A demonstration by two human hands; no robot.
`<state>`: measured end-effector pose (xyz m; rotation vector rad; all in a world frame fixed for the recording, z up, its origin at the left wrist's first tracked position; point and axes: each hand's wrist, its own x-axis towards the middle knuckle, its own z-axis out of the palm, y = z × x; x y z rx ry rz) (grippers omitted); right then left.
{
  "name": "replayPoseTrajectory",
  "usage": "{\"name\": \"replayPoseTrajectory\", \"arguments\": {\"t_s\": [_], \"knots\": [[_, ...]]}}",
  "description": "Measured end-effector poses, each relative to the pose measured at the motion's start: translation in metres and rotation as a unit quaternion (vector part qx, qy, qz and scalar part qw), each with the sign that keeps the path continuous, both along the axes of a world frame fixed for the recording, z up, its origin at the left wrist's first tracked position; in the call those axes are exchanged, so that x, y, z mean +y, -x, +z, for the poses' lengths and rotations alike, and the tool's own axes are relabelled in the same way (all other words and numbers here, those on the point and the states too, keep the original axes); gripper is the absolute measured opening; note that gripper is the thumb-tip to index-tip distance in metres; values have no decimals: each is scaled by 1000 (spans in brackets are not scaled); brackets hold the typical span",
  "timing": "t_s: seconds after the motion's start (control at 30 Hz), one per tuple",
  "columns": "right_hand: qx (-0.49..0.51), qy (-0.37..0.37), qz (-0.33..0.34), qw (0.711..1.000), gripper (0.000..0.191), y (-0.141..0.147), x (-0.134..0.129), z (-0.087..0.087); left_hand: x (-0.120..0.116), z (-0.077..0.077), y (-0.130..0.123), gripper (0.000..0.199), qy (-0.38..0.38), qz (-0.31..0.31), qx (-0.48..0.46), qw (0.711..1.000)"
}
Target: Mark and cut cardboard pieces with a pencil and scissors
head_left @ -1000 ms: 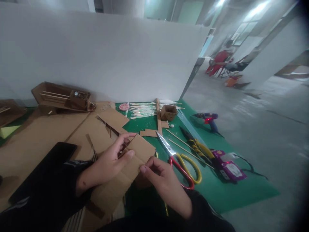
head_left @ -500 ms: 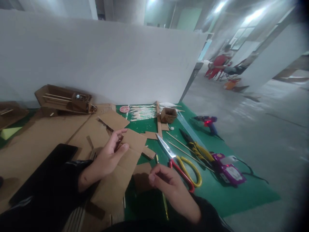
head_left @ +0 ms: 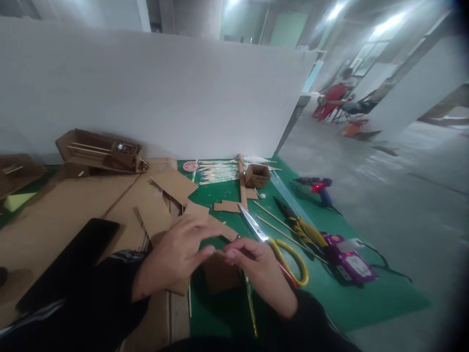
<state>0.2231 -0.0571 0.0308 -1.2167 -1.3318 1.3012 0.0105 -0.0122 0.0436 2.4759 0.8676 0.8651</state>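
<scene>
My left hand (head_left: 179, 254) hovers over cut pieces of cardboard (head_left: 198, 210), its thumb and index finger apart and nothing visible between them. Close beside it is my right hand (head_left: 262, 274), thumb and fingertips pinched together. Whatever the pinch holds is too small to make out. Below the fingertips lies a small brown cardboard square (head_left: 220, 276) on the green mat. A thin yellowish stick-like tool (head_left: 250, 308) passes beneath the right hand. Scissors (head_left: 264, 234) with red and yellow handles lie just beyond it, the red handle partly covered.
Pliers (head_left: 302, 230), a purple device (head_left: 350, 259) with a cable and a glue-gun-like tool (head_left: 318, 188) lie on the right. At the back are a small cardboard box (head_left: 257, 175) and wrapped sticks (head_left: 220, 171). On the left rest a black phone-like slab (head_left: 69, 264) and a cardboard model (head_left: 102, 151).
My left hand has let go of the large cardboard piece and moved right, up to my right hand. The cardboard has dropped lower beneath it. My right hand keeps its pinch, shifted slightly.
</scene>
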Motion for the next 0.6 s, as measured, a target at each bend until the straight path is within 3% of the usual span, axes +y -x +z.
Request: {"name": "replayPoseTrajectory", "arguments": {"t_s": [0.13,0.33,0.5,0.57,0.6], "knots": [[30,35,29,999,27,7,-2,4,-11,6,-5,22,28,-73,-23,997],[33,47,56,997,26,9,-2,0,-9,5,-4,14,48,-83,-4,995],[-26,2,58,998,24,5,-4,3,-9,12,-2,18,37,-15,84,996],[-105,-33,35,993,25,-3,-4,5,8,22,13,22,-10,40,142,989],[-153,-53,16,987,27,-10,-3,5,22,29,25,24,-38,95,178,979]]}}
